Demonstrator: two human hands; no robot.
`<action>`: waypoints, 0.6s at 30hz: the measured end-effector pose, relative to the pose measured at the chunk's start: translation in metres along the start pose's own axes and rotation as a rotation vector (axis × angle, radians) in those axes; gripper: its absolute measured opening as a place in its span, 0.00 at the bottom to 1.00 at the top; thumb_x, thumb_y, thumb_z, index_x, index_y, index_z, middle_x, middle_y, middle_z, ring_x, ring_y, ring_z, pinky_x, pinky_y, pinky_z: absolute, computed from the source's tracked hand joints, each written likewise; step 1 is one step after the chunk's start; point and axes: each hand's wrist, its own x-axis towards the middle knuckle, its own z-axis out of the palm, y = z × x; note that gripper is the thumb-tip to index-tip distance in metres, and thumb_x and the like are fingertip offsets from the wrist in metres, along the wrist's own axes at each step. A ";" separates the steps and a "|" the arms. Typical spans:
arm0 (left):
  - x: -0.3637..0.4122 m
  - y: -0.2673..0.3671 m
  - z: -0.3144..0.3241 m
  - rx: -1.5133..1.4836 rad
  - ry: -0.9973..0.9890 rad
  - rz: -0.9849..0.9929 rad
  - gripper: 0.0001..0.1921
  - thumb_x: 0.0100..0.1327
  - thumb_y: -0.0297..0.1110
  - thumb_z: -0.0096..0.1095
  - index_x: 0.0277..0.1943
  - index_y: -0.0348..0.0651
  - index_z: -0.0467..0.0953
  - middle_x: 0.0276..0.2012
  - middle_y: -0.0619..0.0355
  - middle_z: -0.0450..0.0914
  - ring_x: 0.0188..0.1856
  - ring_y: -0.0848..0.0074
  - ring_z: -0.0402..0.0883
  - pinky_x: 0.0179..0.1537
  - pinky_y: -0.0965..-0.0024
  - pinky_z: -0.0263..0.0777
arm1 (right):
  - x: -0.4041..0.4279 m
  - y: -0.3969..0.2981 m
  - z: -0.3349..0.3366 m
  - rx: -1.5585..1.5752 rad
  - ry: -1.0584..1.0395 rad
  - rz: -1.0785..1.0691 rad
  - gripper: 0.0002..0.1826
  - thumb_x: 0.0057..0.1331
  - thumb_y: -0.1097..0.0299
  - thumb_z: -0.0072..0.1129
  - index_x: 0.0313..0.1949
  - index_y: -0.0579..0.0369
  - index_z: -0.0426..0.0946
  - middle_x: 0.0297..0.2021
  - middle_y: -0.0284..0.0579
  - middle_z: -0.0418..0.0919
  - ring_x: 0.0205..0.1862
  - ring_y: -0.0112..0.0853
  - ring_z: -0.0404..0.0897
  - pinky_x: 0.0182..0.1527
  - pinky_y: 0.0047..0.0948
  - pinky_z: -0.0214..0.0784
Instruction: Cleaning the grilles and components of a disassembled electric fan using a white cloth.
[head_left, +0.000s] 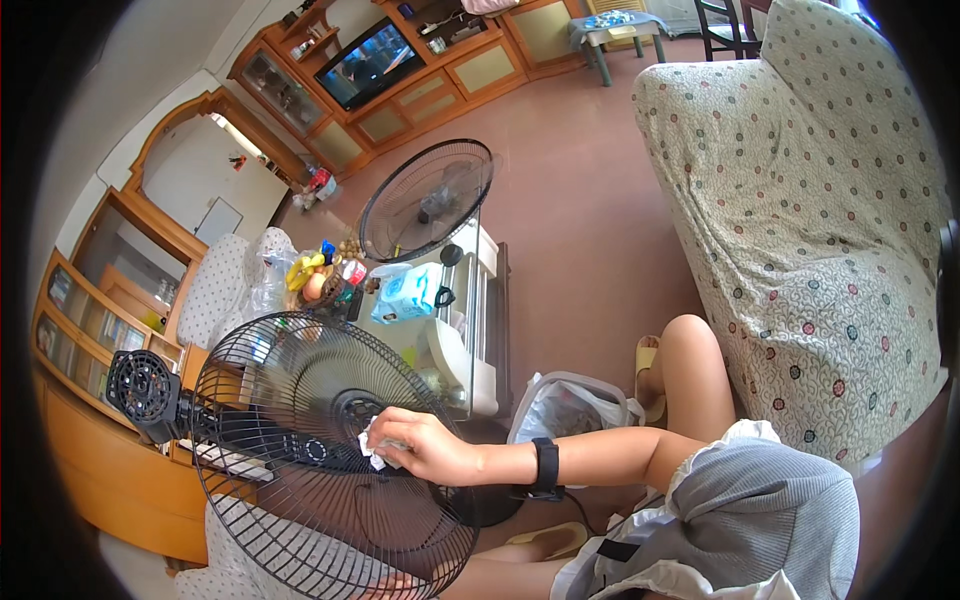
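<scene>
My right hand (424, 448), with a black watch (547, 469) on its wrist, pinches a crumpled white tissue (375, 448). It presses the tissue near the middle of a black wire fan guard (247, 525) on a standing fan. The fan's motor housing (146, 391) juts out on the left. A control panel (315, 450) shows behind the wires, and the round base (487, 504) is on the floor. At the bottom edge, skin that may be my left hand (397, 585) appears behind the guard; its fingers cannot be made out.
A second round black grille (427, 255) leans over the glass coffee table (471, 360), which holds a wipes pack (406, 292) and fruit basket (324, 289). A lined waste bin (574, 412) stands beside my leg. A cloth-covered sofa (795, 262) is at right.
</scene>
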 end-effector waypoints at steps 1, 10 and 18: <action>0.000 0.000 0.002 0.007 -0.009 -0.002 0.28 0.65 0.49 0.45 0.55 0.28 0.66 0.53 0.42 0.69 0.52 0.56 0.70 0.51 0.58 0.68 | -0.001 -0.002 0.000 -0.001 -0.001 -0.001 0.04 0.59 0.80 0.54 0.35 0.63 0.73 0.34 0.47 0.72 0.38 0.41 0.76 0.40 0.33 0.70; 0.000 0.000 0.004 -0.009 -0.013 0.030 0.25 0.65 0.47 0.47 0.50 0.28 0.70 0.49 0.43 0.72 0.48 0.57 0.73 0.48 0.58 0.69 | -0.010 -0.016 0.004 0.043 -0.070 -0.076 0.08 0.56 0.80 0.55 0.37 0.62 0.73 0.37 0.46 0.72 0.43 0.42 0.74 0.46 0.35 0.68; -0.003 0.006 0.018 -0.033 0.008 0.023 0.23 0.65 0.47 0.47 0.45 0.30 0.72 0.40 0.47 0.74 0.39 0.63 0.75 0.38 0.65 0.71 | -0.014 -0.005 -0.002 -0.014 -0.074 -0.061 0.08 0.57 0.79 0.56 0.38 0.61 0.74 0.38 0.45 0.73 0.43 0.40 0.75 0.46 0.32 0.69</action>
